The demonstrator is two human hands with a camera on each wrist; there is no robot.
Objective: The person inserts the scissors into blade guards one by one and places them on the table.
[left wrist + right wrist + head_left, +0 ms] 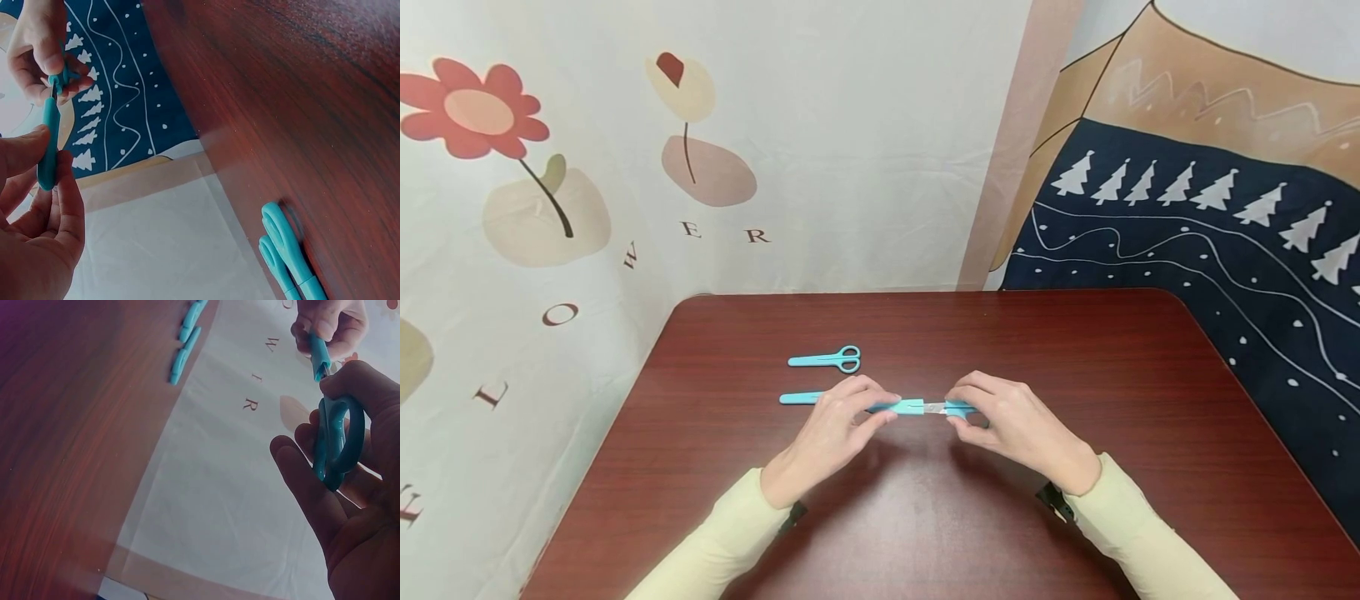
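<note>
My left hand (838, 421) pinches a light-blue scissors sheath (912, 407) between thumb and fingers. The right hand (1018, 421) holds a pair of scissors (355, 440) by its blue handles, thumb on top near the pivot. A short stretch of metal blade (934, 408) shows between sheath and handles; the rest of the blades is inside the sheath. Both hands are held above the table, facing each other. Behind them lie sheathed blue scissors (820, 360), and a second sheathed pair (797, 398) is partly hidden by the left hand.
The dark red wooden table (1075, 350) reaches back to a pale printed cloth (865, 167). At the right hangs a navy cloth (1120, 242) with white trees. The two sheathed scissors lie side by side left of the table's middle.
</note>
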